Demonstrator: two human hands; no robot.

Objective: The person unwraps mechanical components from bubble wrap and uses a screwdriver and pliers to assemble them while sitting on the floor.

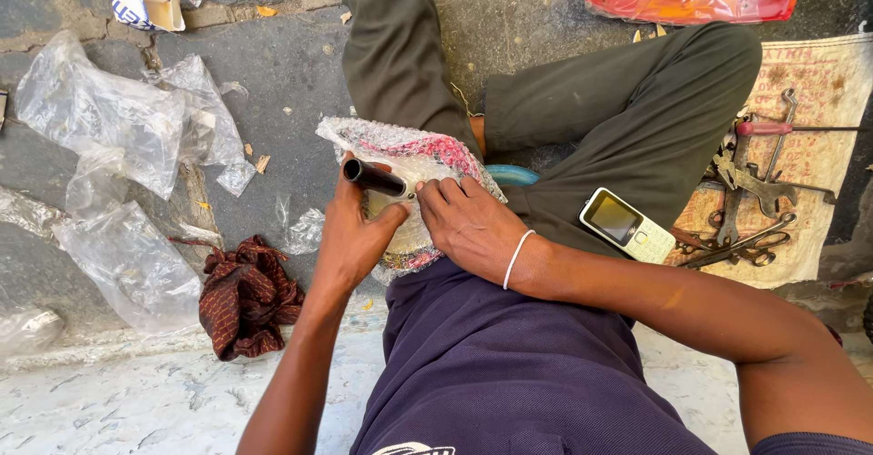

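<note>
The left hand (350, 232) was found closed around a short black tube (373, 179), which was held tilted, its open end pointing up and to the left. The right hand (468, 223) was laid flat, fingers spread, on a part wrapped in bubble wrap (414, 150), with no grasp made; a white band was worn at that wrist. The wrapped part was rested on the person's lap, directly beneath both hands and touching the tube's lower end. A keypad phone (627, 225) was seen lying on the right thigh. A dark red patterned cloth (245, 296) and crumpled clear plastic bags (109, 128) were noted on the pavement to the left. Scissors and metal hand tools (750, 191) were laid on a sack to the right.
</note>
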